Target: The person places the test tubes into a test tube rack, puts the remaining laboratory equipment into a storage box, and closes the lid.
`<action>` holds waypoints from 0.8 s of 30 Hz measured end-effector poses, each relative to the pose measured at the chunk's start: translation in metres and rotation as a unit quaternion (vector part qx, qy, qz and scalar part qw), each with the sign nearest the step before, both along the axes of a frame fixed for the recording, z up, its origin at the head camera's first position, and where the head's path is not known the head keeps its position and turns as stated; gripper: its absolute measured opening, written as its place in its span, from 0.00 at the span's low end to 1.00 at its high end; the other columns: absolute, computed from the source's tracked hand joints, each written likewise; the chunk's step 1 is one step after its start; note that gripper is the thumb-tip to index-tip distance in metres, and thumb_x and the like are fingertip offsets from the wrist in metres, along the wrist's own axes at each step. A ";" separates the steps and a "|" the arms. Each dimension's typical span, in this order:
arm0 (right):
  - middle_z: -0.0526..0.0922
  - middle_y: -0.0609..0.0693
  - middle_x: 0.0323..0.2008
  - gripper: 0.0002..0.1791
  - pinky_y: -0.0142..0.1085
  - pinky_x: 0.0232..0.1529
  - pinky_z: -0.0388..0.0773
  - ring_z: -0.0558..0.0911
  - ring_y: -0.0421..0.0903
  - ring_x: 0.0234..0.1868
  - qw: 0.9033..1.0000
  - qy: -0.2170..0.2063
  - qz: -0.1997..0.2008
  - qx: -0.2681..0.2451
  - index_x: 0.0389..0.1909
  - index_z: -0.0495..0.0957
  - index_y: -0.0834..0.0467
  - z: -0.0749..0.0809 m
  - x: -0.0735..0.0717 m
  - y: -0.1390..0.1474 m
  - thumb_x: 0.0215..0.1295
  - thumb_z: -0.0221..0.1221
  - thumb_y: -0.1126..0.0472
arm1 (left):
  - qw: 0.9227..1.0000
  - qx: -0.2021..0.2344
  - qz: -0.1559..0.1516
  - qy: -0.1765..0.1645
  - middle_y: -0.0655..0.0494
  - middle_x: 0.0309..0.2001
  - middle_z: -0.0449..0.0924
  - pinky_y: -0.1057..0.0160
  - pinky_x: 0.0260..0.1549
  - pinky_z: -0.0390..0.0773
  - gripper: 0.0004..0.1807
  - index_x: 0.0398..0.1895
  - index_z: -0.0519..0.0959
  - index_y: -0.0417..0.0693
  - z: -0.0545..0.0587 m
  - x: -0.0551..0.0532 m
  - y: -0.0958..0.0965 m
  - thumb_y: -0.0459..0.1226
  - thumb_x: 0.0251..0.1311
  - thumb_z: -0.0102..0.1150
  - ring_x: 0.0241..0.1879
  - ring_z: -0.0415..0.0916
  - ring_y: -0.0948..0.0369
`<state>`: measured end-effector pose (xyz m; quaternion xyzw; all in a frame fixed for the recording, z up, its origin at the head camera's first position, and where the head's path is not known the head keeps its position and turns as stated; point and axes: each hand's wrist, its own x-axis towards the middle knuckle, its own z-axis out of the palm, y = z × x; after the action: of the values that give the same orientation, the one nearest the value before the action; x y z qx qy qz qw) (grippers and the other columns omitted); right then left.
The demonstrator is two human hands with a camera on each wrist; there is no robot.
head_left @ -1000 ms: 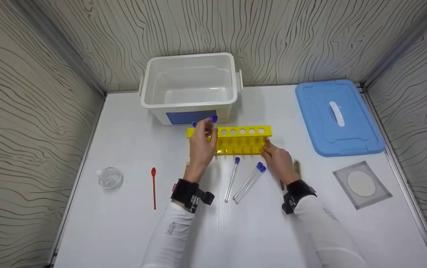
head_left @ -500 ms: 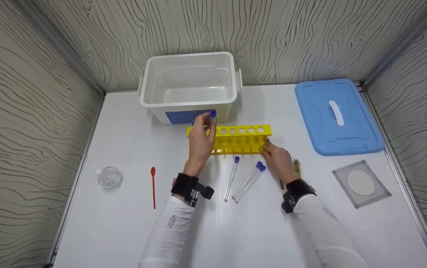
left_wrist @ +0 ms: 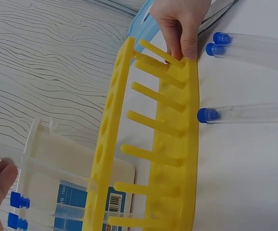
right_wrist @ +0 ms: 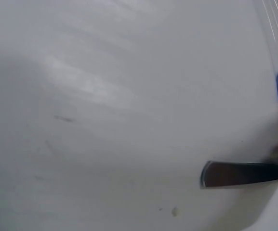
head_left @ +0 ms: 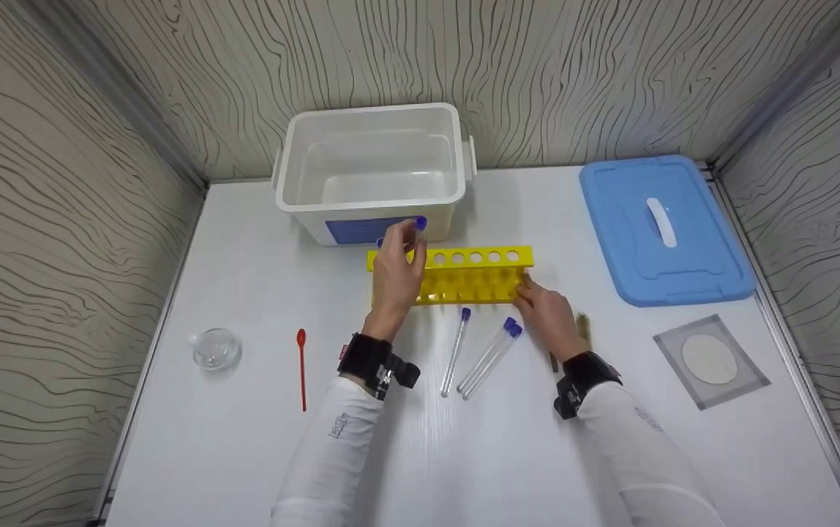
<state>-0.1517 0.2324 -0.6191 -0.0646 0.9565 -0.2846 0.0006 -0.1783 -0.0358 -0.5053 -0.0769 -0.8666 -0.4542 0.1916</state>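
My left hand (head_left: 396, 274) pinches a clear test tube (left_wrist: 57, 171) near its blue cap (head_left: 421, 222), above the left end of a yellow test tube rack (head_left: 475, 294). In the left wrist view the tube's lower end is at a hole in the rack's top bar. Two more tubes with blue caps (left_wrist: 19, 199) stand in the rack beside it. My right hand (head_left: 550, 316) grips the rack's right end, fingers on its base. Several capped test tubes (head_left: 454, 359) lie on the table in front of the rack.
Behind the rack stands a white bin (head_left: 372, 205); its blue lid (head_left: 632, 256) lies at right. A round pad on grey mesh (head_left: 711, 360), a red spoon (head_left: 302, 369) and a small glass vessel (head_left: 216, 349) lie around. A flat metal tool (right_wrist: 244, 174) is under my right hand.
My left hand has risen slightly with the test tube, whose cap sits a little higher than a second ago. The right hand and the rack stay in place.
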 end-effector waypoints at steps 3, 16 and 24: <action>0.74 0.62 0.65 0.20 0.54 0.57 0.78 0.81 0.64 0.56 1.000 0.009 0.001 0.001 0.59 0.78 0.61 -0.001 0.000 0.001 0.69 0.60 0.60 | 1.000 0.002 -0.002 0.001 0.47 0.48 0.80 0.62 0.54 0.82 0.14 0.56 0.74 0.41 -0.001 -0.001 0.001 0.34 0.69 0.56 0.49 0.81 0.56; 0.74 0.61 0.66 0.17 0.54 0.55 0.80 0.82 0.64 0.53 1.000 0.007 0.004 0.002 0.56 0.81 0.60 0.000 -0.001 0.000 0.70 0.59 0.59 | 0.996 -0.065 0.011 -0.055 0.49 0.49 0.82 0.63 0.53 0.82 0.16 0.58 0.74 0.44 -0.018 -0.003 -0.001 0.36 0.69 0.56 0.49 0.82 0.57; 0.71 0.59 0.68 0.21 0.54 0.61 0.76 0.78 0.62 0.60 1.000 -0.018 -0.003 0.007 0.62 0.76 0.59 0.000 0.000 0.000 0.71 0.58 0.57 | 0.994 -0.084 0.010 -0.074 0.50 0.47 0.82 0.61 0.51 0.83 0.14 0.56 0.76 0.45 -0.025 -0.003 -0.003 0.35 0.68 0.57 0.47 0.81 0.56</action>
<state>-0.1519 0.2322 -0.6193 -0.0567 0.9584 -0.2793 0.0171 -0.1813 -0.0386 -0.5305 -0.0503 -0.9143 -0.3822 0.1244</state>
